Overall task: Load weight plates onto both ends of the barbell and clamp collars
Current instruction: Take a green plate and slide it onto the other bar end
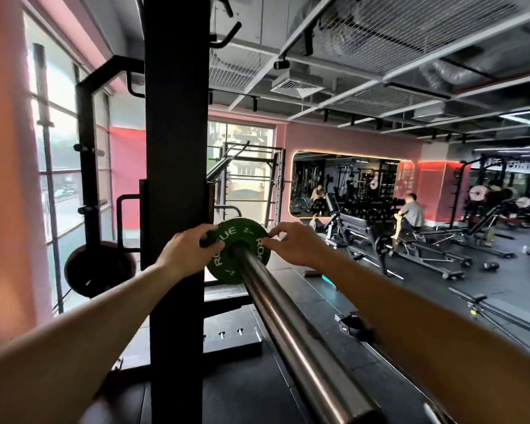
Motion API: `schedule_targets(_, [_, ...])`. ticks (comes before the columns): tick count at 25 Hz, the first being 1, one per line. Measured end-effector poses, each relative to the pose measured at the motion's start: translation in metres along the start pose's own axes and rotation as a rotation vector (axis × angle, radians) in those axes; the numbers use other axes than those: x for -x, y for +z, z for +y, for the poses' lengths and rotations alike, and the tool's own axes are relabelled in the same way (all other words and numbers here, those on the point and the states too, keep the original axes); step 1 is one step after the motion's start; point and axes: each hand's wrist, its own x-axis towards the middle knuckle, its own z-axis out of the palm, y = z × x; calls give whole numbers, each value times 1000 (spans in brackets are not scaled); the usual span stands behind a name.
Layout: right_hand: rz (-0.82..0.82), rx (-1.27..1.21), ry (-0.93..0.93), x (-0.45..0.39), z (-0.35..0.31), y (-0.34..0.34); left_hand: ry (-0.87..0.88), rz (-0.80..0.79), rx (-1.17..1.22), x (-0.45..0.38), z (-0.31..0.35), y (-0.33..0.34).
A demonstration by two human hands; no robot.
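A steel barbell sleeve point(288, 325) runs from the bottom of the head view up to a small green weight plate point(242, 237) with white lettering, which sits on the sleeve beside the black rack upright point(175, 179). My left hand point(187, 252) grips the plate's left rim, fingers curled over the edge. At the right rim my right hand point(294, 243) holds the plate with curled fingertips. A black collar point(351, 321) lies on the floor to the right of the sleeve, partly hidden by my right forearm.
A dark plate point(100, 267) hangs on a storage peg at the lower left by the window. Benches point(367, 228) and other machines fill the floor to the right. A seated person point(410, 212) is near the mirror. A small dumbbell point(490, 265) lies on the floor.
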Motion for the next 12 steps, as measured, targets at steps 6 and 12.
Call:
schedule_targets(6, [-11, -37, -139, 111, -69, -40, 0, 23, -8, 109, 40, -77])
schedule_targets(12, [-78, -92, -231, 201, -140, -25, -89, -77, -153, 228, 48, -165])
